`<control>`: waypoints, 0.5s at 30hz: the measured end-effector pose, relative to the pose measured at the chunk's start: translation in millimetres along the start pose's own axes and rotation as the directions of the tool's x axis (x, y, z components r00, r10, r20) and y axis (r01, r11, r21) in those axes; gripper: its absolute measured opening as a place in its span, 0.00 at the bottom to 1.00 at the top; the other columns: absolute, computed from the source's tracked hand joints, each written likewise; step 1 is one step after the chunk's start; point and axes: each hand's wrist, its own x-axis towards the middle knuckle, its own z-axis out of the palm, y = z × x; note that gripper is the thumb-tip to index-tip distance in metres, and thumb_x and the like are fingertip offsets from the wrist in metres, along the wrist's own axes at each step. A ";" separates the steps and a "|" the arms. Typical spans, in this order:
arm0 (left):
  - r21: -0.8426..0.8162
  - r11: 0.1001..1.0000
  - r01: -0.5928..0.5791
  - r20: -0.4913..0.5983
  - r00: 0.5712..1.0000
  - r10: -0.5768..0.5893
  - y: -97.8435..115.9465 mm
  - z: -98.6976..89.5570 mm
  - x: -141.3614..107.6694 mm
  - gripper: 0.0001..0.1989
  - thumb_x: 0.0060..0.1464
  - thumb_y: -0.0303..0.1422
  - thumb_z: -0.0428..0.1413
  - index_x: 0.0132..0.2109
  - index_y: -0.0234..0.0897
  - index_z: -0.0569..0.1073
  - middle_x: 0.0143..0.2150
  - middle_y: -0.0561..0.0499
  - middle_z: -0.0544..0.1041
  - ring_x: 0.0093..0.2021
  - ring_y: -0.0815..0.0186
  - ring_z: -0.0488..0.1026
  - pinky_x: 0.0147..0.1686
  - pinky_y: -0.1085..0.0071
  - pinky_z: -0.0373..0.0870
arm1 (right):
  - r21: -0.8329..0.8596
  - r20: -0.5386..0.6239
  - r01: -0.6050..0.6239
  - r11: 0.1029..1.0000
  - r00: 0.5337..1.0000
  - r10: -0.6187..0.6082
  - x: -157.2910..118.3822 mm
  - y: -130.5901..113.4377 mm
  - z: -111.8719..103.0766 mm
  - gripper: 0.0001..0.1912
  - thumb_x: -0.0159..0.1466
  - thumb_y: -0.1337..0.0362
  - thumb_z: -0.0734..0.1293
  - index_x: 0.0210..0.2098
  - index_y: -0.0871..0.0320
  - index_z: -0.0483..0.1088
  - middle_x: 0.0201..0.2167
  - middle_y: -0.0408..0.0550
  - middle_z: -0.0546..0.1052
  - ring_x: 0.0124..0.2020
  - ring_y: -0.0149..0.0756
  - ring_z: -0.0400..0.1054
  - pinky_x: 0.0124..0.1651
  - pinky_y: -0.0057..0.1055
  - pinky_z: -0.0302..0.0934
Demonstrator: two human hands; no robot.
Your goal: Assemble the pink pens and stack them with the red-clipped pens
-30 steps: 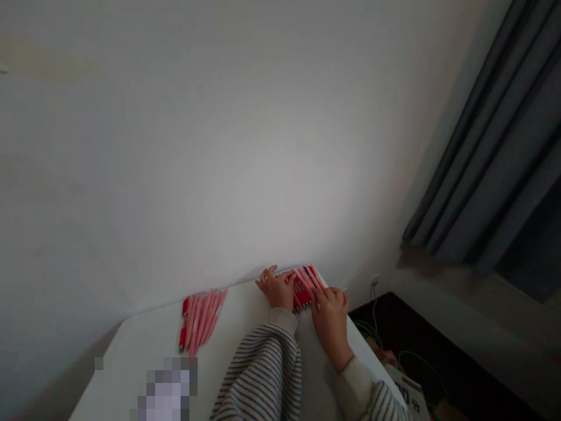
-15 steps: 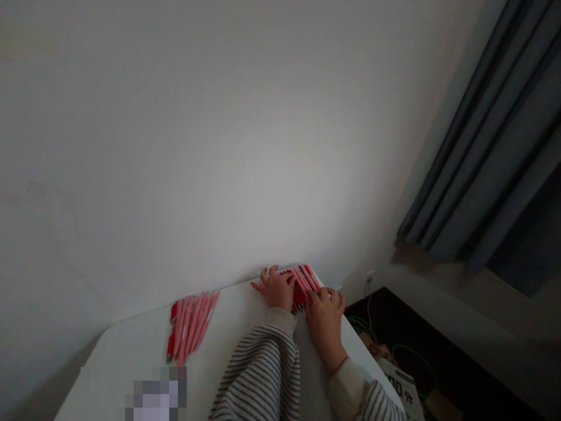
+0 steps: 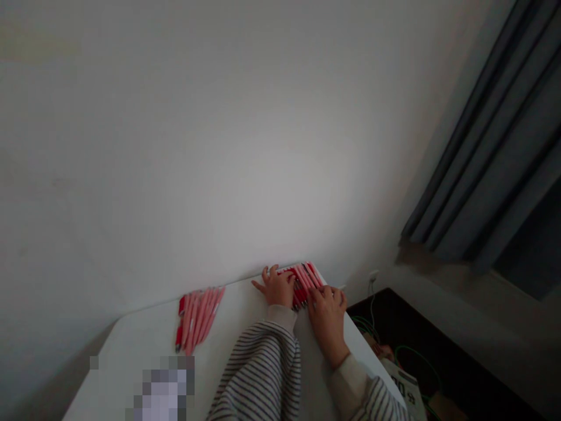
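A slanted row of red and pink pens (image 3: 309, 276) lies at the far right corner of the white table (image 3: 236, 310). At its left side is my left hand (image 3: 280, 289), thumb and forefinger closed together on the pens, other fingers spread to the left. My right hand (image 3: 328, 318) covers the near right ends of the row, with fingers bent down onto the pens. The fingers hide part of the row, and exactly which pens are gripped is hard to see. Farther left, a fanned bundle of pink pens (image 3: 199, 318) with some red ones lies apart from both hands.
The pale wall (image 3: 280, 146) rises behind the table's back edge. Right of the table are green cables (image 3: 416, 351), a printed box (image 3: 405, 383) on the dark floor and a grey curtain (image 3: 477, 158). A pixelated patch covers the near left.
The view has shifted slightly, so the left bundle appears a little higher and farther right. Both hands stay at the row of pens, with only small finger movements.
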 end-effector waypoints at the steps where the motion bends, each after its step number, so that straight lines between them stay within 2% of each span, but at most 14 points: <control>1: 0.000 1.000 0.003 0.002 1.000 -0.003 -1.6 -1.5 -1.5 0.08 0.50 0.40 0.56 0.38 0.55 0.78 0.57 0.53 0.69 0.63 0.52 0.54 0.58 0.30 0.36 | 0.001 -0.004 0.002 1.000 1.000 -0.002 -0.7 0.0 0.0 0.10 0.64 0.64 0.60 0.40 0.52 0.72 0.39 0.49 0.72 0.47 0.43 0.58 0.55 0.45 0.44; 6: 0.020 1.000 0.006 -0.019 1.000 -0.006 -11.0 -12.9 -9.4 0.09 0.52 0.38 0.55 0.40 0.54 0.77 0.57 0.54 0.70 0.63 0.55 0.55 0.61 0.34 0.39 | 0.002 -0.010 0.018 1.000 1.000 -0.018 -2.9 -3.5 -3.4 0.11 0.64 0.65 0.60 0.41 0.53 0.72 0.39 0.49 0.72 0.47 0.43 0.57 0.54 0.42 0.45; 10: 0.036 0.999 0.012 -0.014 1.000 -0.012 -24.4 -26.0 -13.6 0.11 0.53 0.39 0.54 0.42 0.53 0.77 0.55 0.52 0.71 0.60 0.56 0.59 0.61 0.39 0.46 | 0.035 0.011 0.059 0.998 0.998 -0.060 -3.4 -12.3 -6.4 0.11 0.63 0.65 0.61 0.42 0.53 0.73 0.41 0.50 0.72 0.48 0.43 0.57 0.54 0.41 0.46; 15: 0.110 0.992 0.068 -0.034 0.997 -0.065 -53.7 -57.8 -23.6 0.12 0.53 0.37 0.53 0.44 0.49 0.76 0.53 0.50 0.73 0.57 0.57 0.62 0.59 0.46 0.54 | 0.132 0.053 0.177 0.975 0.981 -0.186 -3.1 -29.7 -4.5 0.14 0.63 0.65 0.62 0.47 0.49 0.71 0.45 0.48 0.72 0.48 0.42 0.57 0.53 0.39 0.47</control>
